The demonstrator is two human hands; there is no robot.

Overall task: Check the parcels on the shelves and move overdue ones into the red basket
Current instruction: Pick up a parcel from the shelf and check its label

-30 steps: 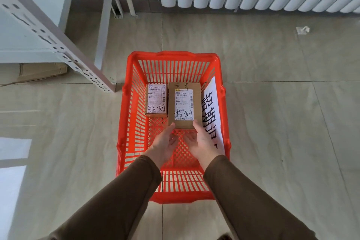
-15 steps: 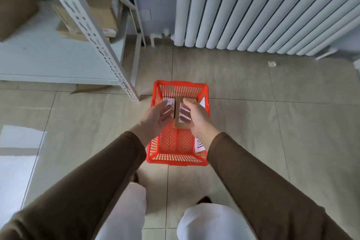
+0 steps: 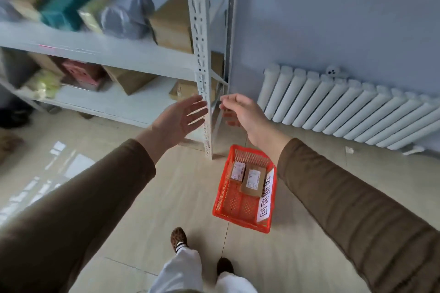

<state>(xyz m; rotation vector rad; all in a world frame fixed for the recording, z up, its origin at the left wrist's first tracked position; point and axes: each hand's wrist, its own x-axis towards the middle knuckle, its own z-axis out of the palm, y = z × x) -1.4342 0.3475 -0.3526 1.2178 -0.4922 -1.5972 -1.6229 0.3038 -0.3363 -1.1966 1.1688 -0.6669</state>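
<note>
So both hands empty: left hand (image 3: 179, 120) spread wide, right hand (image 3: 240, 110) loosely curled, raised toward shelf (image 3: 133, 54) parcels; red basket (image 3: 221, 195) below holds two boxes (image 3: 252, 179).

Ribbed brown sleeves (image 3: 352, 209), white trousers (image 3: 181, 271), a leopard-print shoe (image 3: 179, 240) with white stripes.
</note>
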